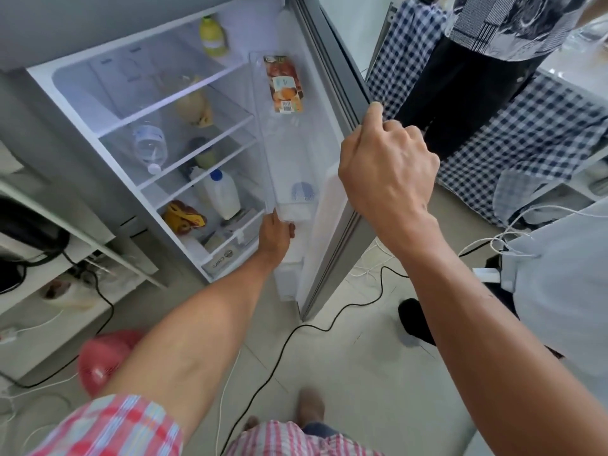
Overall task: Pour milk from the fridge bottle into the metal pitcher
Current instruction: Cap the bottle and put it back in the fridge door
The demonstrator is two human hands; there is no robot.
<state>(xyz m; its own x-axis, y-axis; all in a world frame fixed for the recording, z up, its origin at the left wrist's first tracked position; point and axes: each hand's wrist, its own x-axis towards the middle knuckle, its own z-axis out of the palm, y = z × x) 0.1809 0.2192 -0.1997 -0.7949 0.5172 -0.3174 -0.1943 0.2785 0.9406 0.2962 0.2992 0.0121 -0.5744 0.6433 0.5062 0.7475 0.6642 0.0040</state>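
Fridge door [332, 133] stands open; the right hand [388, 169] grips its outer edge, fingers curled round it. The left hand [274, 236] is low at the door's clear shelf [263, 133], touching its bottom corner; whether those fingers are curled on anything cannot be told, since they are hidden behind the hand. The milk bottle [221, 195], white with a blue cap, stands upright on a lower shelf inside the fridge, just beside a yellow packet [182, 216] and apart from both hands. No metal pitcher is in view. Judgement: the task is at the fetching step, nothing poured yet. Risks: the left hand is at the door shelf and not at the bottle, so a reach across could knock the packet or the bottle's neighbours; the door could swing inward if the right hand lets go; cables [296, 327] on the floor could catch a foot while carrying the bottle. Writing: the juice carton [284, 83] in the door shelf carries print too small to read; the bottom drawer [223, 258] bears a word, inverted and not reliably legible.
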